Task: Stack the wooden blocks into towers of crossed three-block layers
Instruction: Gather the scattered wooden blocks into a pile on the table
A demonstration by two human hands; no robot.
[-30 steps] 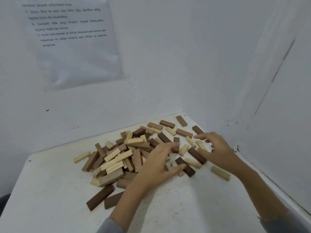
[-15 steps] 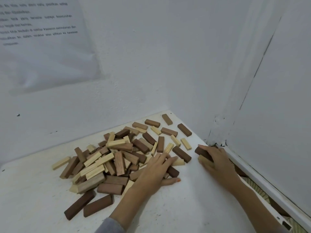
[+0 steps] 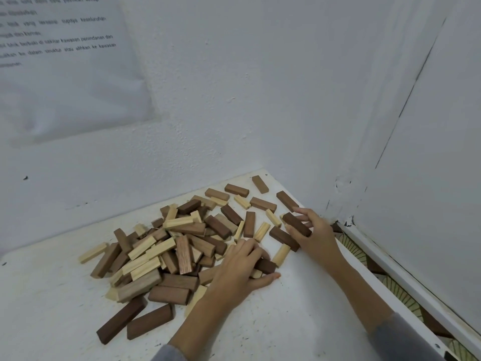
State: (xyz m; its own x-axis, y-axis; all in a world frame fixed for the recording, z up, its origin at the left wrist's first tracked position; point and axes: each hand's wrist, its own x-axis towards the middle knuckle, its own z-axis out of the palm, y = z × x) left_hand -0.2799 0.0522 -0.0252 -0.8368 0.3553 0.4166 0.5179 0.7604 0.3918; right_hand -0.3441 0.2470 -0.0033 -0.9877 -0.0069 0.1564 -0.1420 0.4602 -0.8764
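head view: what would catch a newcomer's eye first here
A jumbled pile of wooden blocks, pale and dark brown, covers the middle of the white table in a wall corner; no tower stands yet. At the pile's right, the right hand holds a dark block lifted off the table, while the left hand lies over blocks at the pile's near edge. A printed sheet hangs on the wall at upper left.

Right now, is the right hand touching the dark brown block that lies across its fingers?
Touching. The head view shows the right hand gripping the dark brown block, with its fingers curled round it and no gap between them.
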